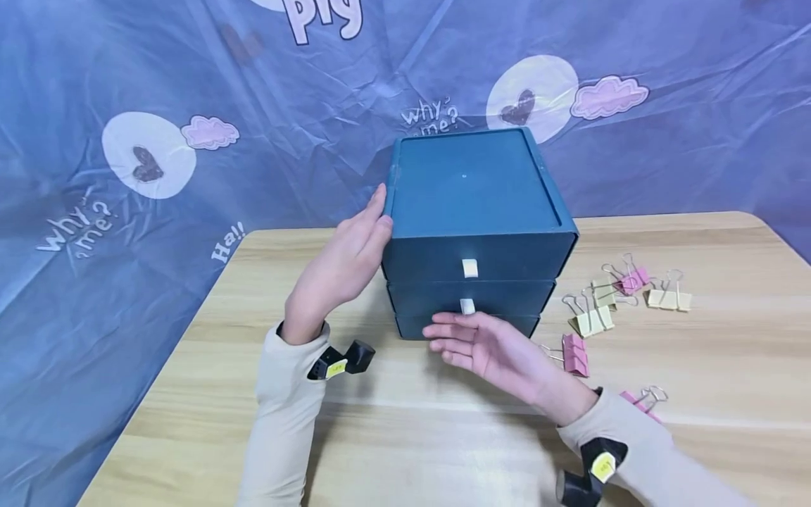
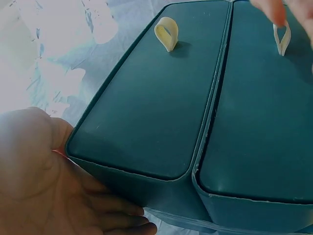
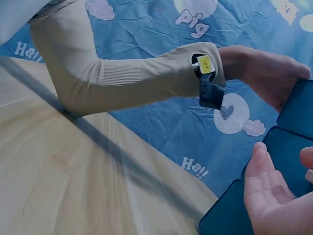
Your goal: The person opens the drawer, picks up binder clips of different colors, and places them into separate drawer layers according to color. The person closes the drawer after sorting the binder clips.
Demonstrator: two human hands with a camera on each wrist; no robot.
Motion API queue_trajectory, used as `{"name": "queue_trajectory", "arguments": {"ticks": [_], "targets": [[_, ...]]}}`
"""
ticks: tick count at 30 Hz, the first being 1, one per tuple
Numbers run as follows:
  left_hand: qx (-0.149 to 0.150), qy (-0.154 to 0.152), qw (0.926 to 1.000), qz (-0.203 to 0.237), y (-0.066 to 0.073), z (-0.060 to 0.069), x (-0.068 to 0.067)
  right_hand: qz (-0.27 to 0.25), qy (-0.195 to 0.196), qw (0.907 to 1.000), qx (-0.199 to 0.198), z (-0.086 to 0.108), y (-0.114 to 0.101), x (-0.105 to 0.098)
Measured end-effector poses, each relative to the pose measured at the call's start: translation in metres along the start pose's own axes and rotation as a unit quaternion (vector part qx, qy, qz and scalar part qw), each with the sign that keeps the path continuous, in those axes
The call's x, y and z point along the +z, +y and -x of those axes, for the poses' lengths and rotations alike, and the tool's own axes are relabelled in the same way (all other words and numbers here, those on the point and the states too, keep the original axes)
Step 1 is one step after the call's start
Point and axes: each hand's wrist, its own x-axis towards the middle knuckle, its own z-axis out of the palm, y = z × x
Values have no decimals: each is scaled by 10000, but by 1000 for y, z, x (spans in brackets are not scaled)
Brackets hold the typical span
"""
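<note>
A dark teal desktop drawer box [image 1: 475, 186] with stacked drawers stands on the table, all drawers pushed in. My left hand [image 1: 338, 264] lies along its left side with fingers straight, touching the wall; the left wrist view shows the palm [image 2: 44, 181] at the box's edge. My right hand [image 1: 500, 352] is in front of the lower drawers, fingers loosely extended, close to the white pull loop [image 1: 467, 306] of the middle drawer. In the left wrist view its fingertips hover by that loop [image 2: 282, 41]. The top drawer's loop [image 1: 469, 268] is untouched.
Several pink and pale yellow binder clips [image 1: 592, 320] lie scattered to the right of the box, one near my right wrist. The wooden table [image 1: 209, 394] ends at a blue printed cloth [image 1: 304, 127] behind and at the left.
</note>
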Motion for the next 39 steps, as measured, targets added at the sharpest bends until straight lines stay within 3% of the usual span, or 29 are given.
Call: {"name": "queue_trajectory", "arguments": {"ticks": [7, 12, 17, 32, 39], "targets": [[-23, 28, 10000, -2, 1, -1, -1, -347, -23, 9988, -334, 2, -6, 5], [-70, 64, 10000, -7, 0, -1, -1, -443, 56, 9986, -286, 3, -4, 6], [-76, 54, 9999, 49, 0, 0, 0, -409, 155, 9988, -237, 7, 0, 6], [-28, 72, 10000, 49, 0, -2, -2, 15, -318, 9990, -313, 34, 23, 14], [-24, 104, 9999, 31, -1, -2, 0, 42, -271, 9994, -205, 43, 27, 16]]}}
